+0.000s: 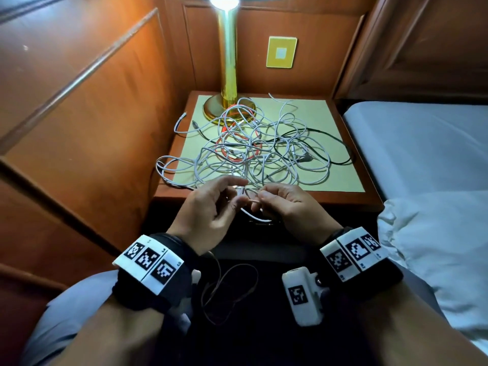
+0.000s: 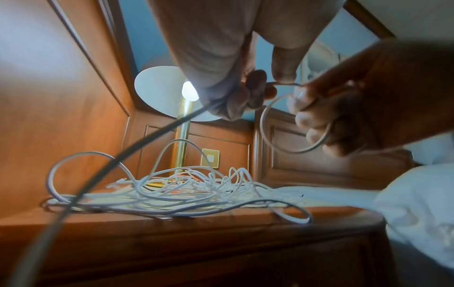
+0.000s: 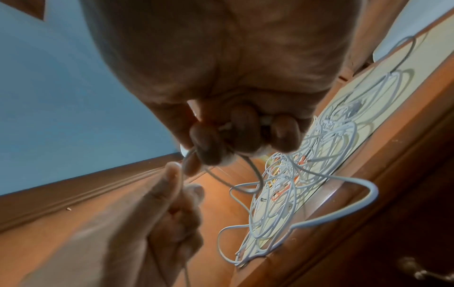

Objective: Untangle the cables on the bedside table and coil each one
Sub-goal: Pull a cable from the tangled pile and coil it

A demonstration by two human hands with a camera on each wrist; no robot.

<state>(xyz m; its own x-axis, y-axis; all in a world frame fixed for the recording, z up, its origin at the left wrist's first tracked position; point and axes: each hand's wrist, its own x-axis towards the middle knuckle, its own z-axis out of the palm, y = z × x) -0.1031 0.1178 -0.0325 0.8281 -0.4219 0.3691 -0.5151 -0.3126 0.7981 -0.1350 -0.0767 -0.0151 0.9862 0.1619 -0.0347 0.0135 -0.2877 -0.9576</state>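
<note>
A tangle of cables (image 1: 253,149) lies on the bedside table (image 1: 351,196): several white ones, an orange one (image 1: 237,157) and a black one (image 1: 330,136). Both hands hover at the table's front edge, close together. My left hand (image 1: 229,199) pinches a white cable (image 2: 98,174) that runs down past the wrist. My right hand (image 1: 260,200) grips the same cable, with its fingers (image 3: 240,139) curled round a small loop (image 2: 267,139). In the right wrist view the left hand (image 3: 176,184) sits just below the right hand (image 3: 228,147).
A brass lamp (image 1: 227,75) stands at the table's back left, with cables over its base. Wood panelling closes the left and rear. A bed (image 1: 422,143) and a pillow (image 1: 435,233) lie to the right. A thin dark cable (image 1: 229,289) rests on my lap.
</note>
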